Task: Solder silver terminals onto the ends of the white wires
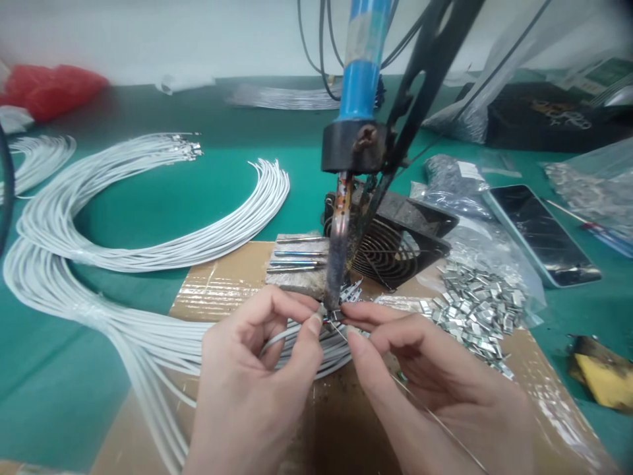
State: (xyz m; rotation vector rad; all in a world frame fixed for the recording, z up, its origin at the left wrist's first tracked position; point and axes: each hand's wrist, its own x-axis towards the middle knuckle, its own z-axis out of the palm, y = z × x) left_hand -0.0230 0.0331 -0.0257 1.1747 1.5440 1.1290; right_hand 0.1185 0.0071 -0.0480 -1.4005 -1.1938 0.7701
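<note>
My left hand (pixel 267 356) pinches the end of a white cable (pixel 277 338) just below the tip of a soldering iron (pixel 339 237). The iron hangs pointing down from a black clamp with a blue handle (pixel 363 66). My right hand (pixel 420 369) holds a thin solder wire (pixel 435 419) between thumb and fingers, its end close to the iron tip. A small metal piece sits between my fingertips at the tip; its exact shape is hard to make out. Bundled white cables (pixel 163 340) run behind and under my left hand.
Cardboard (pixel 212 280) covers the work spot on a green mat (pixel 163 218). Behind the iron stand a small fan (pixel 390 247) and a grey block with metal bits (pixel 297 280). Loose metal clips (pixel 479 303), a phone (pixel 544 231) and a yellow sponge (pixel 603 376) lie at the right.
</note>
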